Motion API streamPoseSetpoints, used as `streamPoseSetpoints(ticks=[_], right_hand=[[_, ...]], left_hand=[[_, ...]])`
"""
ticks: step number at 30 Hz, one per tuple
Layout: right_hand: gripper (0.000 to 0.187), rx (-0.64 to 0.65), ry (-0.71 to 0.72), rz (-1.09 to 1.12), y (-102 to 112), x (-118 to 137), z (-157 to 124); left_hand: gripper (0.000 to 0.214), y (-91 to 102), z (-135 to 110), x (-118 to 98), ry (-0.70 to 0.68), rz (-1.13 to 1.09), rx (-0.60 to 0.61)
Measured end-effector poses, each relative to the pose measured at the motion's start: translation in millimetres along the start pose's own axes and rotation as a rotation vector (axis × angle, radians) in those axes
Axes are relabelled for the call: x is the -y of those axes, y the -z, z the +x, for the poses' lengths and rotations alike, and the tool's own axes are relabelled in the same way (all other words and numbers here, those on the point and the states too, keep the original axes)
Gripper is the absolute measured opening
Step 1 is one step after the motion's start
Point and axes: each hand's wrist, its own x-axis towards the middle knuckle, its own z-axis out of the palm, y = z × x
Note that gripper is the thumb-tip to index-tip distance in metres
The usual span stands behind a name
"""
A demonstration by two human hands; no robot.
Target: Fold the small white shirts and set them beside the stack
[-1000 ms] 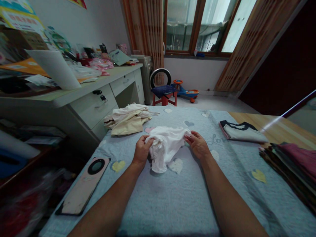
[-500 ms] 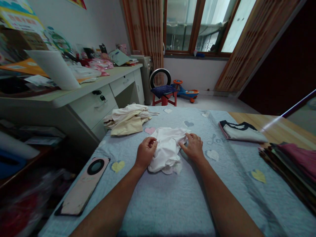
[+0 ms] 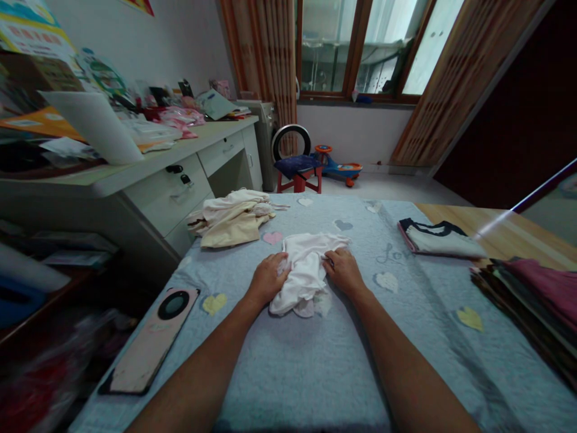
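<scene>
A crumpled white garment (image 3: pixel 305 273) lies on the light blue quilt (image 3: pixel 315 361) with heart shapes, in the middle of the view. My left hand (image 3: pixel 267 279) grips its left edge with curled fingers. My right hand (image 3: pixel 343 271) pinches the cloth on its right side, fingers closed on the fabric. Both hands rest low against the quilt.
A pile of cream clothes (image 3: pixel 232 218) lies at the far left of the quilt. A folded white-and-black garment (image 3: pixel 439 239) and a stack of dark and pink clothes (image 3: pixel 534 300) sit at the right. A phone (image 3: pixel 151 340) lies near the left edge, beside a cluttered desk (image 3: pixel 148 162).
My hands have drawn closer together and lowered, bunching the white garment into a narrower heap on the quilt.
</scene>
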Motion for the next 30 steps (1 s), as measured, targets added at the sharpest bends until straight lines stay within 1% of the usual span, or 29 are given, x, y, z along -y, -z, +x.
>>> streamPoseSetpoints(ticks=[2, 5, 8, 10, 13, 15, 16, 17, 18, 21, 22, 23, 24, 26, 28, 30], right_hand=[[0.019, -0.037, 0.025, 0.046, -3, -2, 2], [0.021, -0.119, 0.038, 0.155, -6, -6, 3], [0.024, -0.213, 0.033, 0.252, -7, -9, 4], [0.030, -0.263, 0.036, 0.277, -8, -11, 5], [0.042, -0.276, 0.019, 0.279, -13, -10, 6], [0.048, -0.245, -0.009, 0.282, -16, -9, 6], [0.050, -0.227, -0.024, 0.285, -17, -8, 5], [0.050, -0.214, -0.037, 0.288, -17, -7, 5], [0.049, -0.208, -0.047, 0.292, -15, -6, 5], [0.044, -0.194, -0.057, 0.315, -7, -5, 3], [0.043, -0.179, -0.054, 0.326, -4, -5, 2], [0.042, -0.160, -0.047, 0.336, -1, -5, 1], [0.041, -0.139, -0.036, 0.341, 1, -6, 0], [0.043, -0.108, 0.002, 0.342, 1, -6, -1], [0.047, -0.101, 0.065, 0.350, -3, -5, -2], [0.049, -0.115, 0.136, 0.372, -8, -4, -2]], left_hand=[[0.031, 2.6, 0, -2, -0.005, -0.067, 0.013], [0.022, 7.4, -3, -6, 0.014, -0.167, 0.065], [0.020, 10.1, -8, -10, 0.025, -0.318, 0.147], [0.020, 10.2, -10, -13, 0.022, -0.449, 0.195], [0.020, 9.3, -11, -15, 0.012, -0.604, 0.284], [0.020, 8.8, -12, -16, -0.003, -0.624, 0.332], [0.021, 8.4, -12, -15, -0.013, -0.606, 0.327], [0.022, 7.7, -12, -15, -0.026, -0.568, 0.295], [0.023, 6.8, -12, -15, -0.043, -0.510, 0.235], [0.021, 1.8, -9, -13, -0.064, -0.252, -0.004], [0.022, -0.5, -8, -12, -0.050, -0.171, -0.056], [0.027, -2.8, -8, -12, -0.027, -0.101, -0.076], [0.035, -5.1, -7, -12, -0.001, -0.045, -0.072], [0.050, -8.9, -6, -11, 0.016, 0.043, -0.015], [0.053, -11.4, -6, -11, -0.037, 0.102, 0.069], [0.048, -12.6, -6, -11, -0.111, 0.117, 0.147]])
